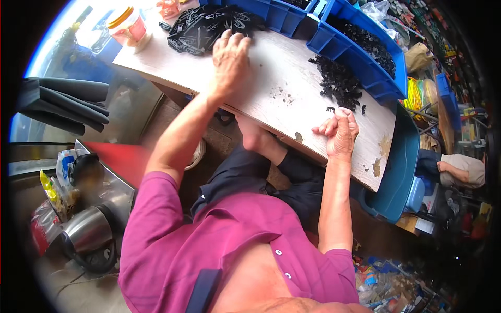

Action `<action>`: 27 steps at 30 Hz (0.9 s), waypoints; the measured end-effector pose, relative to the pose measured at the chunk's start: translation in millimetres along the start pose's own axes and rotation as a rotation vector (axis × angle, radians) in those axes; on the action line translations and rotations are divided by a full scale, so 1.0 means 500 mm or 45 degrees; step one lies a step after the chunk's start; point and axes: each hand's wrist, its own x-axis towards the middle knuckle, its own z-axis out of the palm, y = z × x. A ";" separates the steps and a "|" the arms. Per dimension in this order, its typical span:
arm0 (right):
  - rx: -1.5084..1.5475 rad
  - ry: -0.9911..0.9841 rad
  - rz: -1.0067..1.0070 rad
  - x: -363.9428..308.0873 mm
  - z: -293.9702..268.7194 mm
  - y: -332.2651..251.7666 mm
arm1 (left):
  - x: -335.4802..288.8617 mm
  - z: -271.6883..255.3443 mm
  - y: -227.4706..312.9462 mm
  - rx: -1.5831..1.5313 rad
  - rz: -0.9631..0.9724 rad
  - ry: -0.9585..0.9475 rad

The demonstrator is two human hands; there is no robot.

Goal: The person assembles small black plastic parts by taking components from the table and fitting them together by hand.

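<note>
My left hand reaches across the white worktable, its fingers stretched out at the near edge of a heap of black plastic clip-like parts. The fingertips touch or hover just over the heap; I cannot tell which. Near the table's front edge on the right, my right hand is closed in a pinch. A small black plastic part shows at its fingertips. Just beyond that hand lies a loose pile of small black pieces.
Blue bins with black parts line the table's far side. A jar with a yellow lid stands at the far left. A dark teal tub sits off the right end. A steel kettle is at lower left. Another person sits far right.
</note>
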 end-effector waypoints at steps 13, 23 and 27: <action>-0.047 -0.049 -0.006 0.016 0.032 0.018 | -0.051 -0.048 0.055 -0.544 0.317 -0.423; -0.012 -0.060 -0.037 0.010 0.036 0.015 | -0.136 -0.140 0.031 -0.773 -0.474 0.123; -0.037 -0.048 -0.016 0.015 0.029 0.020 | -0.139 -0.144 0.023 -0.794 -0.537 0.035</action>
